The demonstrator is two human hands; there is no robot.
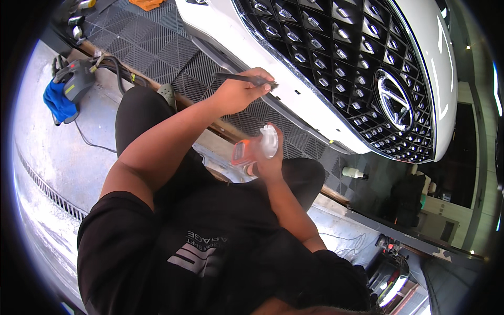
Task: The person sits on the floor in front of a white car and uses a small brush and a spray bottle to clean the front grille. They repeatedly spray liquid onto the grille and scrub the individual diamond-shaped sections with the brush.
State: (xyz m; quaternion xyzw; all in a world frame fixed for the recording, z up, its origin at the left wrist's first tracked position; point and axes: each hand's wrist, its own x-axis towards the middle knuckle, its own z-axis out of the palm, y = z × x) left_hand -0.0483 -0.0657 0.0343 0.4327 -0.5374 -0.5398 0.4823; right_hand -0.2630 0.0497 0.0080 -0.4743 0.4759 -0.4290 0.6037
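In my left hand [242, 94] is a slim black detailing brush [229, 77], its fingers closed round the handle. The dark bristle end lies close to the white front bumper [304, 100] of a car; whether it touches cannot be made out. Lower down, my right hand [271, 160] is wrapped round a see-through bottle [241, 153] with an orange label. A clear, whitish round top [269, 140] shows on it, smeared by motion. Beyond the bumper stands the black grille [336, 52] with chrome studs and a round chrome emblem [394, 100].
Dark ribbed floor tiles [131, 31] run under the car. At left sits a grey machine [79, 79] with a blue cloth [59, 100], beside a hose. A white bottle [354, 172] lies at right. An orange cloth [147, 4] is at the top.
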